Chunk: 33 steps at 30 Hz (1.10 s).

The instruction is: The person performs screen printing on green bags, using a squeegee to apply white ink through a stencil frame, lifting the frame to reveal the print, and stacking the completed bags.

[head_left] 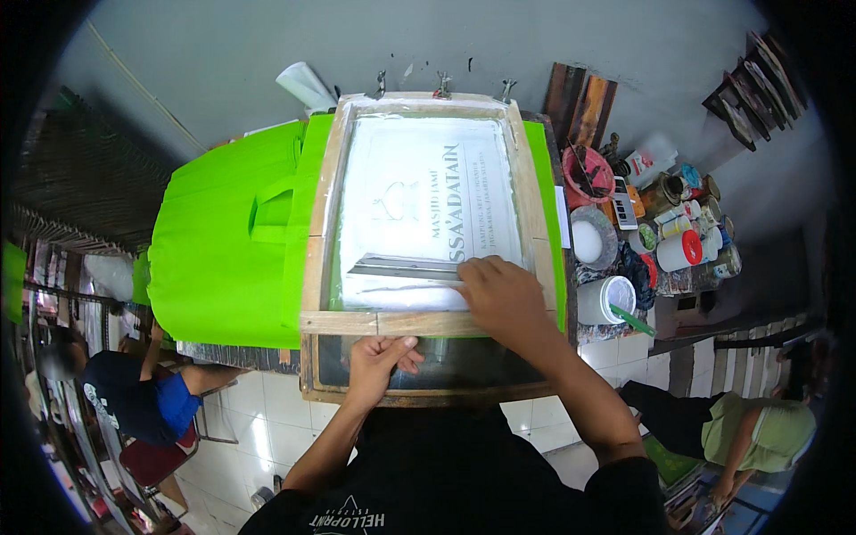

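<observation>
A wooden screen printing frame [316, 259] lies in front of me, its mesh coated with white ink [383, 147] around grey lettering and a line design. My right hand [499, 290] grips a long metal-edged squeegee [401, 267], which lies across the near part of the mesh. At the frame's near edge is my left hand [383, 361], its fingers loosely curled and the thumb lying just below the wood. Nothing shows between those fingers. Bright green fabric bags [223, 241] are stacked to the left, and green fabric also shows beneath the frame's right side.
Clamps [442, 85] hold the frame's far edge. At right stand a white tub [606, 300] with a green-handled tool, a pink basin [588, 174] and several paint jars [679, 251]. People sit at left [134, 392] and right [758, 432]. A dark glass-topped table [464, 364] lies below.
</observation>
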Each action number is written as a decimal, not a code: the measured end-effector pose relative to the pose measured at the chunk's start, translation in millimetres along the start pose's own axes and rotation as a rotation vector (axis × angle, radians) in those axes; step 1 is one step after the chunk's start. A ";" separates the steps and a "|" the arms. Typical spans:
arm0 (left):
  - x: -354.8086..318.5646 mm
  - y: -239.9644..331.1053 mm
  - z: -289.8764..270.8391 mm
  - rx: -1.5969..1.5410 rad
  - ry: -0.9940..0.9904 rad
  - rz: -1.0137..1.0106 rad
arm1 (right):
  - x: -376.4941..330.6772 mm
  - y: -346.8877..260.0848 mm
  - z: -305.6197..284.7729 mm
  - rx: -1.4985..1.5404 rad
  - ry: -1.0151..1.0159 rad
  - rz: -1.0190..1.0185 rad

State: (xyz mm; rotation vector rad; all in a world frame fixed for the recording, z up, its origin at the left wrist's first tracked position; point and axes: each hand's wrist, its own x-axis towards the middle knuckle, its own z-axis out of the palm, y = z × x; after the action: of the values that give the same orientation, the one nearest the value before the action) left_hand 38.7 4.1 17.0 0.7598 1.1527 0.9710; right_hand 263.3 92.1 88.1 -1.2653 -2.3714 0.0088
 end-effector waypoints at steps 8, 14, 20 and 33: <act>5.2 -12.5 -1.5 -0.018 0.046 -0.086 | 32.3 15.5 -1.8 0.104 -0.108 0.093; 4.7 -16.0 -5.7 -0.002 0.071 -0.078 | 41.7 14.5 -15.7 0.190 -0.340 0.038; 3.1 -13.7 -2.6 0.025 0.058 -0.081 | 14.3 -6.4 2.6 0.141 -0.265 -0.044; -0.9 -6.7 -10.9 0.125 0.024 -0.178 | 123.8 94.6 62.9 -0.004 -0.064 -0.122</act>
State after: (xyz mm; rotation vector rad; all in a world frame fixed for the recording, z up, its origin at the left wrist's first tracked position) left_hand 29.6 0.7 8.8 0.7329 1.2884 0.7675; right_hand 254.1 257.4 59.1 -1.1361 -2.5011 0.0064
